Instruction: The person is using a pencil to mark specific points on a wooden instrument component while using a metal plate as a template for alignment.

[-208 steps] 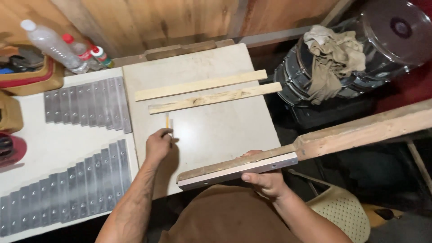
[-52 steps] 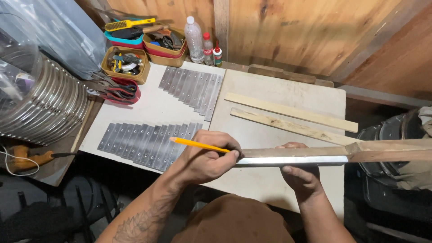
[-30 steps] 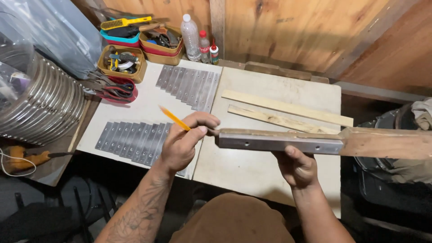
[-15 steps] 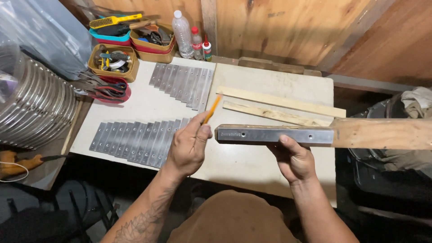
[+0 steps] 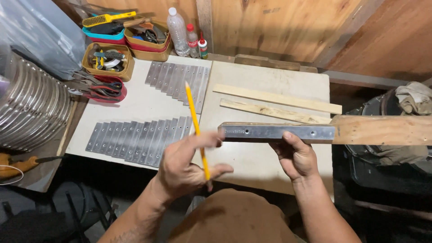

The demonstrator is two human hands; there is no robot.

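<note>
Pencil (image 5: 196, 126), yellow and long, is held in the left hand (image 5: 182, 168), fingers closed loosely around its lower part; it stands almost upright, its far end pointing away toward the wall. The right hand (image 5: 294, 157) grips from below a grey metal bar (image 5: 276, 132) fixed on a wooden beam (image 5: 382, 129), which lies left to right above the table (image 5: 265, 81). The marking step seems paused; next the pencil must come down to the bar.
</note>
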